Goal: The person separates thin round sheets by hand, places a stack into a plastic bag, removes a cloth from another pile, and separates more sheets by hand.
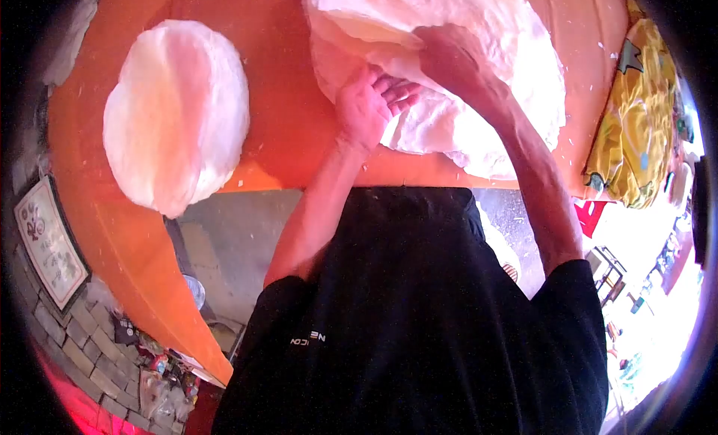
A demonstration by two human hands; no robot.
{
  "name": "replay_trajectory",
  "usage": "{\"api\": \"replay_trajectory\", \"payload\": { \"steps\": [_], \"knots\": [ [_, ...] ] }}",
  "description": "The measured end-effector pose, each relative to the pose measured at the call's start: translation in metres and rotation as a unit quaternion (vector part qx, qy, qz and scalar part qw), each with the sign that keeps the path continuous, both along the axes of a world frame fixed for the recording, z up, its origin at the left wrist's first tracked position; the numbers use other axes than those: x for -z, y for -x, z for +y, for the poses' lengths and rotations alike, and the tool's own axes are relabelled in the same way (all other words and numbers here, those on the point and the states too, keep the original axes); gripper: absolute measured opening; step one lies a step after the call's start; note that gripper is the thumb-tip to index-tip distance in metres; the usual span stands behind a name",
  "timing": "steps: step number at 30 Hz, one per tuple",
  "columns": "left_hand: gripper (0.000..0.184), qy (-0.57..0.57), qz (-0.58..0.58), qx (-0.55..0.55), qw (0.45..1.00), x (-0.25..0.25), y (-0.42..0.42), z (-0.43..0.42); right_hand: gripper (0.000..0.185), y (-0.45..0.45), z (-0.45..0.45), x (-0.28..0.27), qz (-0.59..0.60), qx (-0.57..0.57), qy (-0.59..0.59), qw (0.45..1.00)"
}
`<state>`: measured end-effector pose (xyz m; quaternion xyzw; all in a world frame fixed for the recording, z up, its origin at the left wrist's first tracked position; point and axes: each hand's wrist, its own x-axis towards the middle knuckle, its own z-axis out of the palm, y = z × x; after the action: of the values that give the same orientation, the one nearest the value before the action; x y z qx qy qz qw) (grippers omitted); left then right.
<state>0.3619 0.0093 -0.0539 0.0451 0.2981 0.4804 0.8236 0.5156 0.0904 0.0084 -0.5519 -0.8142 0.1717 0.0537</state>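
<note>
A large mass of white, fluffy sheet material (pixel 516 68) lies on the orange-covered table (pixel 292 136). My left hand (pixel 370 102) is at its near left edge, palm partly up, fingers spread and pointing right, with nothing gripped in it. My right hand (pixel 449 57) reaches over the middle of the material; its fingers point left and are hard to tell from the folds, so their hold cannot be made out. To the left rests a separate oval white piece (pixel 176 117), touched by neither hand.
A yellow patterned cloth (pixel 636 121) lies at the table's right end. On the left, a framed panel with writing (pixel 51 240) stands by a brick surface (pixel 90 349). Plastic bags and small items (pixel 164 394) sit at the lower left. White scraps dot the table.
</note>
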Motion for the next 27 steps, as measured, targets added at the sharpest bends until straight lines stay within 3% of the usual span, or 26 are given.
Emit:
{"api": "replay_trajectory", "payload": {
  "steps": [3, 7, 11, 12, 14, 15, 16, 17, 19, 23, 27],
  "knots": [
    [0.051, -0.005, -0.064, -0.022, 0.998, 0.004, -0.001, 0.006, 0.018, 0.009, -0.003, 0.002, 0.082, -0.016, 0.063, 0.994],
    [0.05, 0.026, -0.043, -0.089, 0.995, -0.013, -0.008, 0.014, 0.035, 0.009, -0.046, 0.005, 0.14, -0.022, -0.125, 0.982],
    [0.046, 0.055, -0.048, -0.071, 0.995, -0.007, -0.014, 0.018, 0.035, 0.007, -0.042, 0.029, 0.036, 0.04, -0.131, 0.99],
    [0.047, 0.044, -0.054, -0.063, 0.996, 0.002, -0.012, 0.017, 0.029, 0.007, -0.037, 0.026, -0.013, 0.038, -0.084, 0.996],
    [0.048, -0.033, -0.062, -0.042, 0.997, 0.015, -0.009, 0.015, 0.02, -0.013, -0.017, 0.022, 0.005, 0.039, -0.023, 0.999],
    [0.045, 0.002, -0.003, -0.028, 1.0, 0.009, -0.01, 0.017, 0.019, -0.027, -0.002, 0.02, -0.012, 0.037, 0.01, 0.999],
    [0.043, 0.015, 0.028, -0.035, 0.999, 0.005, -0.011, 0.021, 0.015, -0.037, 0.016, -0.004, -0.31, -0.083, -0.135, 0.937],
    [0.041, 0.034, 0.056, -0.038, 0.997, 0.003, -0.014, 0.022, 0.012, -0.055, 0.035, -0.029, -0.283, -0.107, -0.215, 0.929],
    [0.042, 0.024, 0.051, -0.016, 0.998, -0.001, -0.015, 0.023, 0.017, -0.028, 0.026, -0.115, -0.023, 0.111, -0.163, 0.98],
    [0.045, 0.014, 0.089, -0.002, 0.996, -0.016, -0.025, 0.033, 0.022, -0.01, 0.004, -0.107, -0.11, 0.03, -0.071, 0.991],
    [0.049, -0.023, 0.125, -0.003, 0.992, 0.008, -0.03, 0.035, 0.018, -0.024, 0.004, -0.05, -0.088, -0.021, -0.017, 0.996]
  ]
}}
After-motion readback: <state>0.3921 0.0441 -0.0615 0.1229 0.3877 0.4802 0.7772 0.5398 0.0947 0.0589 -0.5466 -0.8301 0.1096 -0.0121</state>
